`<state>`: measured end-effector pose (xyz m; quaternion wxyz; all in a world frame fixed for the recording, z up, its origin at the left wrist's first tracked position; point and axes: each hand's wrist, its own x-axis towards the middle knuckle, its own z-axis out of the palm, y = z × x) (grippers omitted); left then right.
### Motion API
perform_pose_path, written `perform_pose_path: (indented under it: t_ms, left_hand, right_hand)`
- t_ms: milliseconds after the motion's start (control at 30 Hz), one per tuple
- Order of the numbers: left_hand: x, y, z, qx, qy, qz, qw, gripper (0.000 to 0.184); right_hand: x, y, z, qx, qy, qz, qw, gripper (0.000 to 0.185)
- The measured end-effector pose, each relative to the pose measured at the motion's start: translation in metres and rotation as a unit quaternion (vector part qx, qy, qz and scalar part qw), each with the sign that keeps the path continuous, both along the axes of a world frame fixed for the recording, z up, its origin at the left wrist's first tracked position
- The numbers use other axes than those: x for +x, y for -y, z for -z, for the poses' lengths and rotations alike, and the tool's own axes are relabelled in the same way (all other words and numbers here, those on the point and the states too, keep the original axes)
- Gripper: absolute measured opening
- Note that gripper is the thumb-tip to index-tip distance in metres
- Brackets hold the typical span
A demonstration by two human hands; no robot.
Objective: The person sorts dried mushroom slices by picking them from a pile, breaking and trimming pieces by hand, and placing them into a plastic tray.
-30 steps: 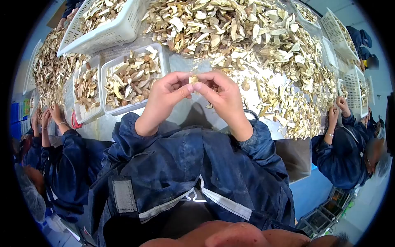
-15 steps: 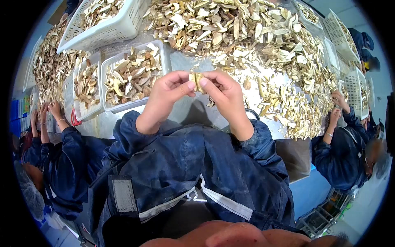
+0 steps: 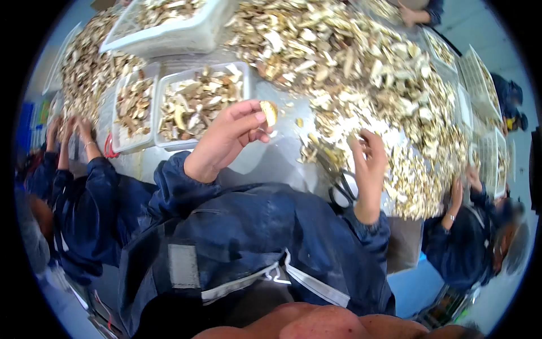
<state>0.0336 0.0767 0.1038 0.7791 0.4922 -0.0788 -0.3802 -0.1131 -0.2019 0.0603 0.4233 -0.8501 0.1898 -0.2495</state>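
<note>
My left hand [image 3: 230, 134] pinches a pale yellowish mushroom piece [image 3: 269, 113] between thumb and fingers, above the metal table. To the right, my right hand [image 3: 368, 161] hangs over the edge of the sliced mushroom pieces [image 3: 395, 150], its fingers apart and curved, with nothing seen between them. Just left of it lie scissors with dark handles [image 3: 344, 189], their blades pointing toward the pile. A white tray of mushroom slices [image 3: 247, 85] stands beyond my left wrist.
A second white tray [image 3: 117, 127] and a large white basket [image 3: 164, 42] are at the left. A big mushroom heap [image 3: 339, 51] spans the back. Co-workers' hands [image 3: 73, 129] work at the far left, others [image 3: 462, 189] at the right. More baskets [image 3: 480, 85] stand at the right.
My hands have parted. The piece stays in my left hand, while my right hand has let go and moved right and down. The view has shifted, and the scissors now show.
</note>
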Motion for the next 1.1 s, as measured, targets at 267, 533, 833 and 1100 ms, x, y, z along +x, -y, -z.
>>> perform_pose_path:
  t_ms: [267,533,833,1100]
  left_hand:
    - [0.182,-0.051,-0.100,-0.015,0.352,-0.224,0.909,0.036]
    - [0.137,-0.163,-0.025,0.263,0.344,-0.353,0.830,0.041]
    - [-0.018,-0.212,0.077,0.477,0.340,-0.357,0.728,0.031]
    - [-0.033,-0.193,0.090,0.464,0.330,-0.380,0.729,0.034]
  right_hand:
    - [-0.009,-0.022,-0.006,0.082,-0.035,-0.065,0.994,0.018]
    - [-0.019,-0.021,-0.009,0.174,-0.057,-0.062,0.981,0.015]
    - [0.012,-0.057,-0.015,0.205,-0.073,-0.151,0.964,0.014]
    - [0.014,-0.078,-0.011,0.184,-0.086,-0.210,0.956,0.013]
